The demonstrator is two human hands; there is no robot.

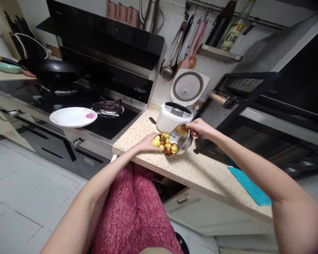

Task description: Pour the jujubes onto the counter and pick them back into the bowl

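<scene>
A metal bowl [184, 141] is tipped over on its side on the speckled counter [148, 158], its mouth facing left. My right hand [198, 128] pinches the bowl's upper rim. Several small yellow-green and red-brown fruits [168, 144] lie bunched at the mouth of the bowl, partly inside it. My left hand [150, 143] is cupped at the left side of the fruits, thumb and fingers apart, touching them. Just behind the bowl stands a white rice cooker [172, 116] with its lid raised.
A white plate [73, 117] with pink flowers rests at the stove's front edge. A black wok [51, 68] sits on the left burner. A teal cloth [250, 185] lies on the counter at right, below the oven [281, 141].
</scene>
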